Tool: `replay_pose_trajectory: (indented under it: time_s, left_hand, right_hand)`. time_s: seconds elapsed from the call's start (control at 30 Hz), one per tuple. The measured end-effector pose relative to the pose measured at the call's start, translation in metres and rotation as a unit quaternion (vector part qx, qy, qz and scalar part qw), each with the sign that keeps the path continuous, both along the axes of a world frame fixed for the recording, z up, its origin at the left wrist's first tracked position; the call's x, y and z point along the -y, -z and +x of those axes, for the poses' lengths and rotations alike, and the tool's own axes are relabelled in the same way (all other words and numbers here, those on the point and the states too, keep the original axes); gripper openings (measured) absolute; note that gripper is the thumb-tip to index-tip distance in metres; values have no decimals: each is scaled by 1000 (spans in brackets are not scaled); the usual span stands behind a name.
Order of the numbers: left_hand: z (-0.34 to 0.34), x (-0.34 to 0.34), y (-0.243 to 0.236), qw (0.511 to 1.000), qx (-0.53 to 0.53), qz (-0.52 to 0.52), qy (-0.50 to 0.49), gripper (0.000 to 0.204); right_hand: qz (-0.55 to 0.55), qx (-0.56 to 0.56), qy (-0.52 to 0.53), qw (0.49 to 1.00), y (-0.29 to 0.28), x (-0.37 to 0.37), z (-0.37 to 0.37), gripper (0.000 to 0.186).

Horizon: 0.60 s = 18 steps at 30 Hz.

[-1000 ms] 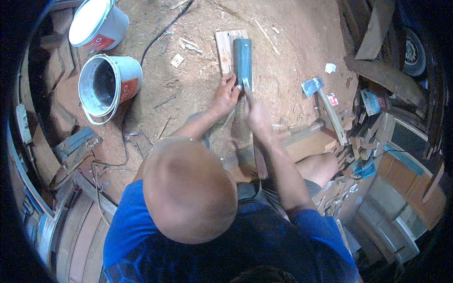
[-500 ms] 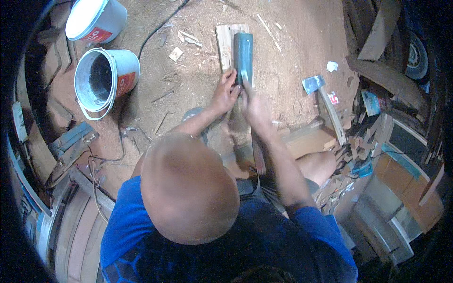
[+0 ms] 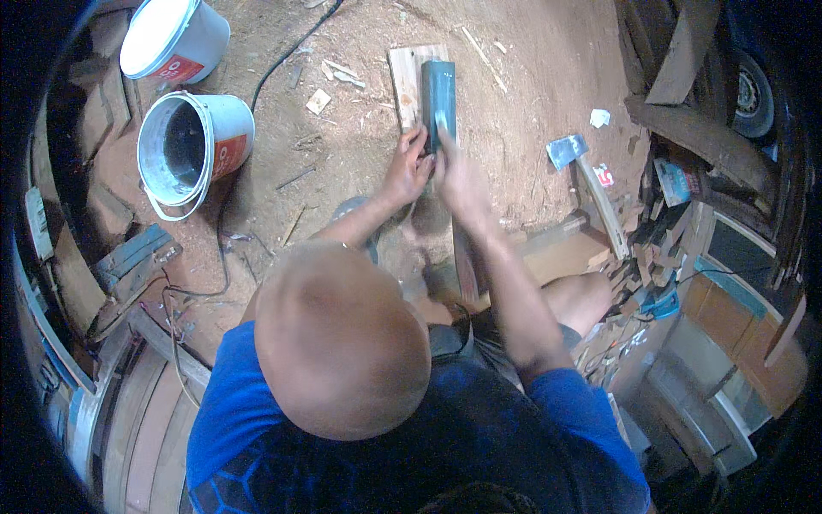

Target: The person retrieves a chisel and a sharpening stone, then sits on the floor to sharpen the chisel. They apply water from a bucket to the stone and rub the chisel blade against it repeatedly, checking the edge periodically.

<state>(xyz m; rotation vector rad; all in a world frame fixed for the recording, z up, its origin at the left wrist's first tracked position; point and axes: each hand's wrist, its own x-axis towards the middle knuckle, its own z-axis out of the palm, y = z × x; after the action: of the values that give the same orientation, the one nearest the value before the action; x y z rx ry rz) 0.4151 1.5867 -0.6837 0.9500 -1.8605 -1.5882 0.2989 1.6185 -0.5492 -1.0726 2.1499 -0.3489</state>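
Observation:
A long blue-grey block [image 3: 439,86], seemingly painted wood, lies lengthwise ahead of me over a pale wooden board [image 3: 406,81]. My left hand [image 3: 406,176] is closed at the near left side of the block, its fingers pressed to the edge and its thumb close to the near end. On the right side, my right hand [image 3: 462,184] lies over the block's near end, smeared by motion. Whether it holds anything is hidden by the blur. A narrow reddish-brown wooden strip [image 3: 465,265] runs back toward me beneath my right forearm.
An axe [image 3: 591,184] with a pale handle lies to the right. Two white buckets, one open [image 3: 231,137] and one lidded [image 3: 210,38], stand at the left. A dark cord [image 3: 285,53] crosses the shaving-strewn floor. Wood offcuts [image 3: 655,261] and planks [image 3: 719,128] fill the right side.
My right hand has shifted slightly forward and left along the block. My left hand keeps its place on the block; the whole view has shifted a little.

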Motion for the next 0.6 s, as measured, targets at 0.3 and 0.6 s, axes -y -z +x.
replay_pose_trajectory:
  time_s: [0.3, 0.6]
  left_hand:
    - [-5, 0, 13, 998, 47, -26, 9, 63]
    - [5, 14, 15, 997, 42, -66, 16, 56]
  right_hand:
    - [-28, -73, -32, 996, 21, 47, -29, 42]
    - [-6, 11, -70, 997, 11, -29, -10, 40]
